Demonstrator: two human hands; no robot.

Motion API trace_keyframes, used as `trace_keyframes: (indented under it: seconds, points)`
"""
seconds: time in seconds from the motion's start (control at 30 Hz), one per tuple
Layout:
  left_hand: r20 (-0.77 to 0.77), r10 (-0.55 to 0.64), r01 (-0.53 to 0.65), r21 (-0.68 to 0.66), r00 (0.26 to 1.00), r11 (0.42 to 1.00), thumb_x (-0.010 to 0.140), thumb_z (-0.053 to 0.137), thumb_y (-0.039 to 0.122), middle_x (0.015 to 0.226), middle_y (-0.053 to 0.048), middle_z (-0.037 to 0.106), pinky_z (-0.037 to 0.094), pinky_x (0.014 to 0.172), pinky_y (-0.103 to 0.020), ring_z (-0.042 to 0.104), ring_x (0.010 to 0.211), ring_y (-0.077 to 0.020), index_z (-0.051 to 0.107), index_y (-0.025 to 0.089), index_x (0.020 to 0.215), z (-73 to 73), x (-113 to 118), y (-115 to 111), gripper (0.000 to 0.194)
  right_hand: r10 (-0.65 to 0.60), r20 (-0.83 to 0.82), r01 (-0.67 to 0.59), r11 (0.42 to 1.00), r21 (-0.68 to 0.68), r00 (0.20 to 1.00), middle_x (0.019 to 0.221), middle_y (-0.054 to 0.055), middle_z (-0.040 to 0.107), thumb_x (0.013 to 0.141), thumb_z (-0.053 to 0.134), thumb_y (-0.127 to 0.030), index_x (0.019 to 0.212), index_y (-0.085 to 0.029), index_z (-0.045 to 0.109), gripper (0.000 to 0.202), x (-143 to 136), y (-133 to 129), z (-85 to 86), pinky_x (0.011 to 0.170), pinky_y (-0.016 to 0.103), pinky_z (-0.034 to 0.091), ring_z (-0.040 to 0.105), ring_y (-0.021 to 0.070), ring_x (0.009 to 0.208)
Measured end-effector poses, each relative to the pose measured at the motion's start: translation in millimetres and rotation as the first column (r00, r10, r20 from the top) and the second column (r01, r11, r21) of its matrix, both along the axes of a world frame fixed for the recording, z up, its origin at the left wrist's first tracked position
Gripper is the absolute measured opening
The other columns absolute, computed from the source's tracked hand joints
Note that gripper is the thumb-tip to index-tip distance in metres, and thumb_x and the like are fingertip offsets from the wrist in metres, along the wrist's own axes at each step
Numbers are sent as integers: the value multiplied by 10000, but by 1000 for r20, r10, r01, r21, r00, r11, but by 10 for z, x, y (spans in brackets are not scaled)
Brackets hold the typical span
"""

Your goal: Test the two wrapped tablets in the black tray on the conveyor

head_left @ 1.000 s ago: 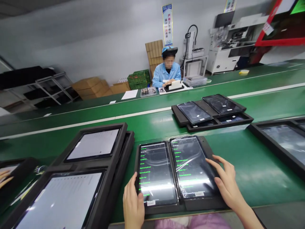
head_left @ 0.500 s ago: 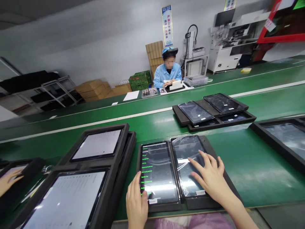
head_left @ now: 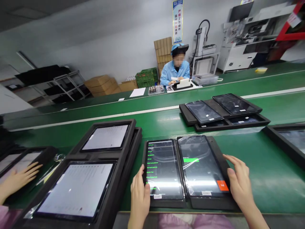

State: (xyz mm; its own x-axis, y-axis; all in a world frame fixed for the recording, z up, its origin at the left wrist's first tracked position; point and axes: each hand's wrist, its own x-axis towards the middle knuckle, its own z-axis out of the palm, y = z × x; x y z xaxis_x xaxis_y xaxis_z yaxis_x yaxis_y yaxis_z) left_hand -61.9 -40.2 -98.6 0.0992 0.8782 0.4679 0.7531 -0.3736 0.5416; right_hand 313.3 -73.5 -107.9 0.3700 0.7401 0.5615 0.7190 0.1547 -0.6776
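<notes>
Left hand (head_left: 139, 198) rests fingers loosely spread on near-left edge of left tablet (head_left: 163, 168), thumb on its screen, gripping nothing. Right hand (head_left: 239, 184) open, fingers apart, on right edge of right tablet (head_left: 202, 167), thumb near red button (head_left: 222, 185). Both tablets side by side in black tray (head_left: 214, 203) on green belt (head_left: 257, 165). Another person's hand (head_left: 20, 178) far left.
</notes>
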Motion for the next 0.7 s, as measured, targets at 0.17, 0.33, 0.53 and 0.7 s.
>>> trace_keyframes:
  seconds: [0.17, 0.33, 0.53, 0.7]
  points:
    - [-33, -85, 78, -190, 996, 979, 1055, 198, 650, 1523, -118, 501, 455, 1100, -544, 474, 1398, -319, 483, 286, 1499, 135, -18, 92, 641, 18, 2, -18, 999, -29, 1000, 1269, 148, 593, 1058, 328, -554, 1287, -213, 572, 478, 35, -3, -45, 1010, 518, 372, 525, 366, 1214]
    - [-80, -62, 39, -268, 995, 963, 995, 194, 762, 1490, -147, 501, 451, 1088, -606, 499, 1342, -358, 535, 287, 1473, 191, 0, 137, 755, 32, 28, -30, 998, -48, 999, 1275, 141, 595, 1057, 332, -559, 1289, -218, 560, 471, 72, -27, -127, 987, 510, 384, 530, 377, 1211]
    - [-178, -86, 36, -270, 980, 962, 1003, 199, 740, 1447, -151, 508, 485, 1033, -556, 550, 1239, -345, 500, 333, 1509, 209, -1, 168, 716, 42, 39, -39, 997, -69, 998, 1284, 152, 593, 1045, 330, -581, 1292, -222, 547, 488, 114, -15, -151, 994, 557, 368, 528, 411, 1215]
    - [-190, -101, 56, -230, 977, 972, 1009, 228, 732, 1471, -166, 511, 473, 1065, -548, 516, 1316, -347, 233, 267, 1632, 204, -51, 150, 778, 19, 28, -16, 994, -106, 999, 1299, 167, 601, 1019, 336, -632, 1307, -231, 551, 539, 374, -140, -306, 971, 604, 381, 532, 443, 1208]
